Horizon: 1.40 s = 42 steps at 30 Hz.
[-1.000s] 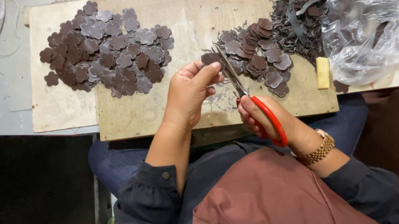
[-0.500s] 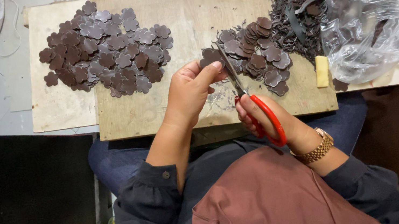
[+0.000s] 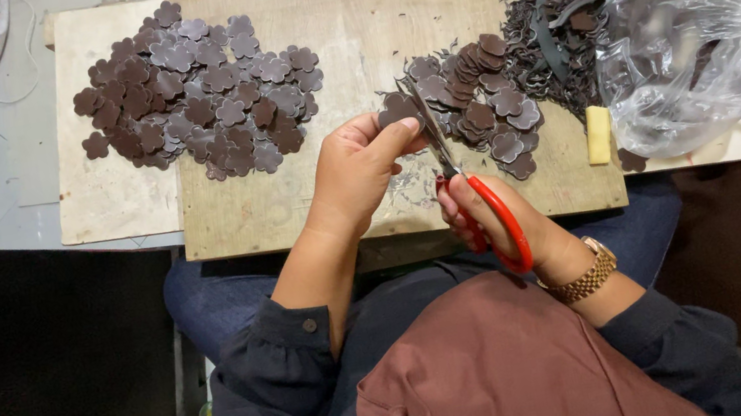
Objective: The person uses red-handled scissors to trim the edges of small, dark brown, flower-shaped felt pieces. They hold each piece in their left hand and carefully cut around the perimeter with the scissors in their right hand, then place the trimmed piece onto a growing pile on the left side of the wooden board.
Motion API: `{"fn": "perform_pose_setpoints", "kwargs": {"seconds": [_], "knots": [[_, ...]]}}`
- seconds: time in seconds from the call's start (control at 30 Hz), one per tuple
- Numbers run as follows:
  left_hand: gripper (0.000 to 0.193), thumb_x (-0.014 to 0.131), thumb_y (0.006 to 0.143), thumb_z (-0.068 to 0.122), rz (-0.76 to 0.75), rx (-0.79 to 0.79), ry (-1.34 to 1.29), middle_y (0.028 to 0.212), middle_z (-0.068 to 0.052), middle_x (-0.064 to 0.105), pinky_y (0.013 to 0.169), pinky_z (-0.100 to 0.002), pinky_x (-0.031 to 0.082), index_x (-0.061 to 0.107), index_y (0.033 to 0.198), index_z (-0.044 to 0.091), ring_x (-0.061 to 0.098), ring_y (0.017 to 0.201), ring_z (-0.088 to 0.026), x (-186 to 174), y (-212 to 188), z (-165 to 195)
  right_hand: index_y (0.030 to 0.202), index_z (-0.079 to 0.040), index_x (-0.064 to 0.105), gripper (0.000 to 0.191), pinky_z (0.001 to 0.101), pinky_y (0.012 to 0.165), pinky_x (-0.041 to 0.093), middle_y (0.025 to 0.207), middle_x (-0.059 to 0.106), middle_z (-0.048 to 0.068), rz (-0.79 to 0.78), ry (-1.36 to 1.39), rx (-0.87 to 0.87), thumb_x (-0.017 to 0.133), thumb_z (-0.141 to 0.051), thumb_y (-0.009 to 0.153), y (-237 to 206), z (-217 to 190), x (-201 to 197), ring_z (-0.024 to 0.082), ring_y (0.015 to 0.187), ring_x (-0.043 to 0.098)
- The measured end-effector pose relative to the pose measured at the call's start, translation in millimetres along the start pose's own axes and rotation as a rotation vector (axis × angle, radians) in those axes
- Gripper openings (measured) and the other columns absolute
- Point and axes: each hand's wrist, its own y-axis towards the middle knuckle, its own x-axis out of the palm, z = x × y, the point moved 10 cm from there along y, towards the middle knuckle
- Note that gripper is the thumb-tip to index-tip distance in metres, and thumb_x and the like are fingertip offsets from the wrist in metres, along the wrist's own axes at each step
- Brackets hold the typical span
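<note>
A clear plastic bag [image 3: 706, 37] runs off the right edge, its dark contents blurred; the scissor blades' [image 3: 431, 131] tips vanish behind a brown piece [image 3: 396, 109].

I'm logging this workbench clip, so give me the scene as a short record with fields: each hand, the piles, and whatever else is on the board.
left hand: pinches a dark brown flower piece
right hand: holds red-handled scissors, blades at the piece
left pile: flower-shaped pieces spread flat
middle pile: more brown pieces, heaped
scraps: dark trimmings beside a clear plastic bag
surface: wooden board
other: pale yellow block near the bag
</note>
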Motion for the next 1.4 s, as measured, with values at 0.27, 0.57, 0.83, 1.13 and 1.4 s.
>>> {"fn": "perform_pose_setpoints", "kwargs": {"seconds": [0.27, 0.57, 0.83, 1.13, 1.4], "knots": [[0.015, 0.07, 0.093, 0.021, -0.004, -0.004, 0.0, 0.091, -0.002, 0.078, 0.065, -0.022, 0.046, 0.074, 0.094, 0.007, 0.071, 0.082, -0.007, 1, -3, 6, 0.085, -0.012, 0.051, 0.04, 0.023, 0.049, 0.035, 0.069, 0.046, -0.005, -0.002, 0.0, -0.009, 0.048, -0.047, 0.104, -1, -2, 0, 0.007, 0.058, 0.04], [0.016, 0.066, 0.094, 0.023, 0.051, -0.091, -0.055, 0.091, 0.001, 0.077, 0.067, -0.022, 0.047, 0.073, 0.094, 0.009, 0.074, 0.083, -0.008, -4, -3, -4, 0.083, -0.012, 0.051, 0.042, 0.023, 0.048, 0.034, 0.067, 0.044, -0.004, 0.003, 0.021, -0.001, 0.048, -0.047, 0.105, 0, 2, 1, 0.007, 0.056, 0.04], [0.015, 0.067, 0.096, 0.022, 0.027, -0.014, -0.069, 0.091, -0.001, 0.077, 0.065, -0.023, 0.046, 0.073, 0.094, 0.008, 0.073, 0.084, -0.009, -6, 1, -6, 0.081, -0.011, 0.05, 0.044, 0.023, 0.046, 0.033, 0.065, 0.043, -0.004, -0.015, -0.007, -0.009, 0.047, -0.048, 0.106, 0, 2, 2, 0.007, 0.054, 0.038], [0.016, 0.068, 0.097, 0.019, 0.016, 0.062, 0.035, 0.088, -0.004, 0.076, 0.065, -0.022, 0.046, 0.074, 0.095, 0.004, 0.065, 0.077, -0.007, -7, -1, 4, 0.084, -0.011, 0.052, 0.042, 0.0232, 0.047, 0.034, 0.065, 0.045, -0.004, -0.021, -0.02, 0.013, 0.046, -0.046, 0.105, -2, 1, 4, 0.007, 0.054, 0.04], [0.017, 0.068, 0.096, 0.013, -0.033, 0.128, 0.092, 0.087, -0.005, 0.075, 0.073, -0.023, 0.054, 0.073, 0.091, -0.003, 0.066, 0.079, -0.006, -2, -4, 12, 0.089, -0.012, 0.053, 0.039, 0.0236, 0.053, 0.039, 0.07, 0.046, -0.005, -0.068, -0.033, -0.041, 0.045, -0.046, 0.106, -2, -5, 10, 0.007, 0.06, 0.042]]}}
